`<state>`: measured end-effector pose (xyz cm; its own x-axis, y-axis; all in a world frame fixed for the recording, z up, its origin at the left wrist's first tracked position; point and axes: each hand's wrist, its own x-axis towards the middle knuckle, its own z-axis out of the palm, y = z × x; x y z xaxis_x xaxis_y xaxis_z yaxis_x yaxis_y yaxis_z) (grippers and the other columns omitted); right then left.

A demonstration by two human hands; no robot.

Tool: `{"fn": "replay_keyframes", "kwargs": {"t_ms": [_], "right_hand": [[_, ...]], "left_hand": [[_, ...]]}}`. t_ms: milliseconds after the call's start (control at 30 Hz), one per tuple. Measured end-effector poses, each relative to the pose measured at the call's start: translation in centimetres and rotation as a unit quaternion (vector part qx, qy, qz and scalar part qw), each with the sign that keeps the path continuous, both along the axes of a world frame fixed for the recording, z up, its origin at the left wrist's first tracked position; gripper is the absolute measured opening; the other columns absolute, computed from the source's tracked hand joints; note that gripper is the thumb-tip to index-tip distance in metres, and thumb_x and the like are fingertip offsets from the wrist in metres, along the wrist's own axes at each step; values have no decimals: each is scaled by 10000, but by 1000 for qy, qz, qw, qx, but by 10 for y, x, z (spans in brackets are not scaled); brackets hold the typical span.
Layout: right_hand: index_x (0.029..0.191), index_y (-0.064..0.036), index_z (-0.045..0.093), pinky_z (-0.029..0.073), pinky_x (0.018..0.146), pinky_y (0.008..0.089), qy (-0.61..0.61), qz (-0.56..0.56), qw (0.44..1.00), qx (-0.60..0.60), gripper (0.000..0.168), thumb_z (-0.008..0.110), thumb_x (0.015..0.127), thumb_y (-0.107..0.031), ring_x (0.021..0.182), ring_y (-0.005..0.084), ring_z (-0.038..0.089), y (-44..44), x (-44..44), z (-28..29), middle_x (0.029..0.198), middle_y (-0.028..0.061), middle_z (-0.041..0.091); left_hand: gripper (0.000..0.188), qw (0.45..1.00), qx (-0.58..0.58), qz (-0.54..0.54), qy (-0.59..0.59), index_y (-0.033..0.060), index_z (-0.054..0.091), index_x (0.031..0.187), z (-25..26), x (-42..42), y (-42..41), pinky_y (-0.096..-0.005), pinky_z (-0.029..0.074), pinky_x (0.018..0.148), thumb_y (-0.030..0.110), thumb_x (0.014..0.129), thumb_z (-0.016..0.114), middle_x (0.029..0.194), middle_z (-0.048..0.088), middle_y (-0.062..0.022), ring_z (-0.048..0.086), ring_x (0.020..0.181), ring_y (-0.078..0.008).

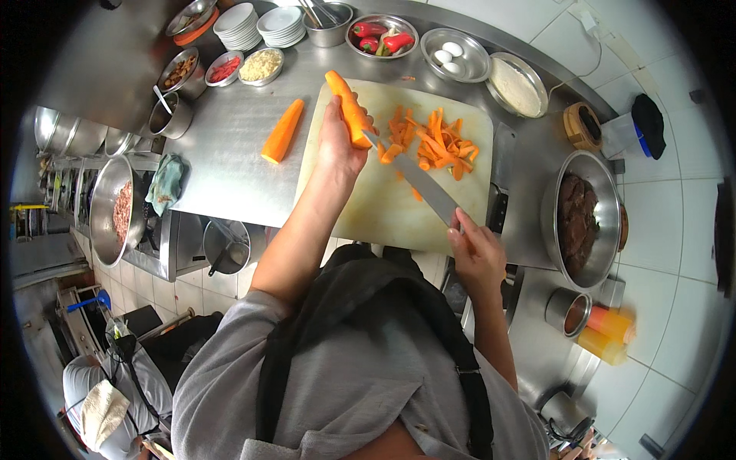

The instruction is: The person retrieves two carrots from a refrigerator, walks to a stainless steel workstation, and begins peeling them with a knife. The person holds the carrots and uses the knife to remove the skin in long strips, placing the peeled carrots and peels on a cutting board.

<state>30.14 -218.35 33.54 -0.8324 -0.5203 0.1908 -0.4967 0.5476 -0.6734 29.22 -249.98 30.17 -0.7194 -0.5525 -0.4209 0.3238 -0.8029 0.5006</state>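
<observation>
My left hand holds a peeled-looking carrot raised over the left part of a pale cutting board. In my right hand is the handle of a kitchen knife; its tip meets the lower end of the carrot, where a piece of orange peel hangs by the blade. A heap of carrot peelings lies on the board to the right of the carrot. Another carrot, smooth and cut at its wide end, rests on the steel counter left of the board.
Bowls of red peppers, eggs and white powder line the back. Right of the board lies a cleaver; beyond it stands a bowl of dark meat. A green cloth lies left. Another person is at lower left.
</observation>
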Motion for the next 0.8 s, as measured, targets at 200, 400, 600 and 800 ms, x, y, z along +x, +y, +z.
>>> {"fn": "replay_keyframes", "kwargs": {"t_ms": [200,400,600,800], "right_hand": [[1270,-152,770,529,624,333,43,-3,999,30,376,802,913,-266,635,184,639,-3,5,5,768,58,655],[1264,-151,769,538,619,344,59,-4,998,29,376,806,908,-264,645,197,659,-2,2,7,772,65,661],[1272,-150,765,528,607,342,68,-2,997,26,379,807,908,-247,636,196,649,-2,0,9,769,66,656],[1278,-152,762,524,607,341,54,-3,998,28,375,799,917,-247,628,191,639,-2,-4,7,768,63,658]], "left_hand": [[382,999,-2,25,-29,80,563,1231,8,-5,3,-352,485,655,381,1143,343,877,553,-49,552,760,-180],[380,999,-1,25,-30,85,566,1236,11,-7,4,-349,482,653,377,1144,341,876,552,-46,549,757,-177],[388,1000,7,20,-21,90,571,1237,6,-8,2,-356,473,659,384,1145,336,880,555,-46,544,754,-181],[389,1000,-10,2,-24,90,569,1237,5,-9,4,-364,472,669,388,1144,337,893,559,-52,549,760,-189]]}}
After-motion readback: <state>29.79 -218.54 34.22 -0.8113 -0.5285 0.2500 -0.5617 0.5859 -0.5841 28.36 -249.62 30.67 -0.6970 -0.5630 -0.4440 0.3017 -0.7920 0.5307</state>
